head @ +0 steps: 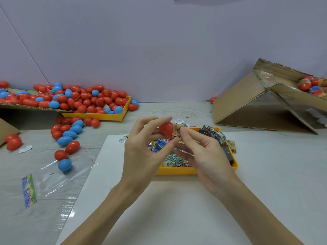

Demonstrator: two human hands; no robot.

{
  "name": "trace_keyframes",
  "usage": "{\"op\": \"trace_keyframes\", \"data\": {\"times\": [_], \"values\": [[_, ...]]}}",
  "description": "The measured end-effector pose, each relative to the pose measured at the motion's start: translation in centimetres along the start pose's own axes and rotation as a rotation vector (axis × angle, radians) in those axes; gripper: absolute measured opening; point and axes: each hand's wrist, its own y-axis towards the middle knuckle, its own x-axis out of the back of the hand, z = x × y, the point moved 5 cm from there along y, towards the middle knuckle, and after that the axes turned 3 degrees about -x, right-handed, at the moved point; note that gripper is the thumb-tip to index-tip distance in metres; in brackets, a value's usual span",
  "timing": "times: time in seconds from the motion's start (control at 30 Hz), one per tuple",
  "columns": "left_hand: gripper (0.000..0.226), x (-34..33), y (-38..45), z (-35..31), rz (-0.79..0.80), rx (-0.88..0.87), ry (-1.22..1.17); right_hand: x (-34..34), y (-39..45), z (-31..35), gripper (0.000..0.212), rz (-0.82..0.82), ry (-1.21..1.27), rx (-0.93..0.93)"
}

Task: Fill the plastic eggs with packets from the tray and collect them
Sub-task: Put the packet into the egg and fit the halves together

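A red plastic egg half (pixel 166 129) is held above the far edge of a shallow yellow plastic tray (pixel 177 171) by the left hand (pixel 141 151), whose fingers (pixel 150 121) are curled round it, the thumb lying beneath. A rolled tan printed paper packet (pixel 177 132) is seen projecting from the open end of the egg half and is pinched there by the thumb and forefinger of the right hand (pixel 207 154); the remaining right fingers are loosely spread over the tray. The tray is set on a white sheet (pixel 177 209) laid on the table (pixel 159 110) and is filled with loose printed packets (pixel 174 159) in blue, green and tan, with a bundle of dark packets (pixel 212 134) at its right side.

At the far left, a second yellow tray (pixel 99 116) is heaped with red and blue plastic eggs (pixel 83 99), and more of these eggs (pixel 69 137) are scattered across the table in front of it. A clear plastic bag (pixel 53 175) with a multicoloured strip is spread flat at the near left, with one blue egg (pixel 65 164) resting on it. At the right, a brown cardboard box (pixel 247 101) is tipped on its side, and eggs (pixel 311 85) wrapped in clear film are visible inside it. A small yellow rubber band (pixel 193 114) lies on the table beyond the tray.
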Motion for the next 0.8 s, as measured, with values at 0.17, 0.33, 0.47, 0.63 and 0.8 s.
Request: {"op": "trace_keyframes", "data": {"times": [0.17,0.33,0.47,0.63,0.8], "values": [[0.046,0.02,0.00,0.17,0.003,0.027,-0.038,-0.05,-0.08,-0.07,0.033,-0.007,-0.015,0.020],[0.046,-0.01,-0.03,0.36,0.000,0.045,-0.071,-0.18,-0.10,-0.10,0.036,-0.010,-0.009,0.021],[0.047,-0.01,0.05,0.44,-0.002,0.062,-0.107,-0.29,-0.12,-0.10,0.040,-0.006,-0.017,0.024],[0.045,-0.05,0.13,0.46,0.012,0.047,-0.109,-0.08,-0.16,-0.02,0.024,-0.028,-0.034,0.013],[0.044,-0.02,0.19,0.46,0.017,0.034,-0.090,0.06,-0.11,0.28,0.028,-0.004,0.050,-0.036]]}}
